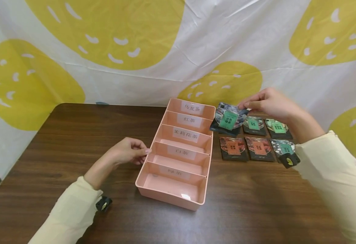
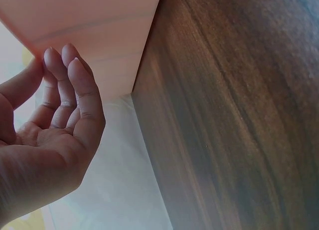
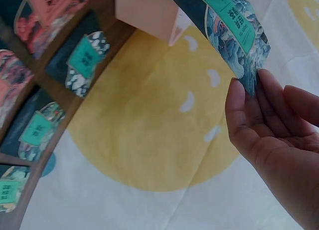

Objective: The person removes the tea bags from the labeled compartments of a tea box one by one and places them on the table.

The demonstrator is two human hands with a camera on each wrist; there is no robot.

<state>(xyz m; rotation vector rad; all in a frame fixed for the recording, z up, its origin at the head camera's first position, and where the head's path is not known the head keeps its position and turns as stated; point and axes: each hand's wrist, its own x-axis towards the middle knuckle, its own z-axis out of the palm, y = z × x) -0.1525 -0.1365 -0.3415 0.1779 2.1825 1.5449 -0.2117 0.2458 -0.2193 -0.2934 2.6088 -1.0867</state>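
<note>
A long pink box point(image 1: 206, 189) with five labelled compartments, or rather several, stands on the table; the compartments in view hold nothing. My left hand point(image 1: 130, 151) grips its left rim between thumb and fingers, and in the left wrist view the thumb point(image 2: 22, 85) meets the rim while the other fingers curve along the outer wall. By one corner my right hand point(image 1: 268, 103) pinches a dark tea packet point(image 1: 229, 118) with a green label. This packet point(image 3: 234, 30) is raised and tilted beside the box's far right corner, overlapping the table behind it.
Right of the box several tea packets lie in two rows, among them an orange-labelled packet point(image 1: 233, 148) and a green-labelled packet point(image 1: 278, 128). A white curtain point(image 1: 153, 84) with yellow shapes hangs along the far edge of the dark wooden table point(image 1: 117, 217).
</note>
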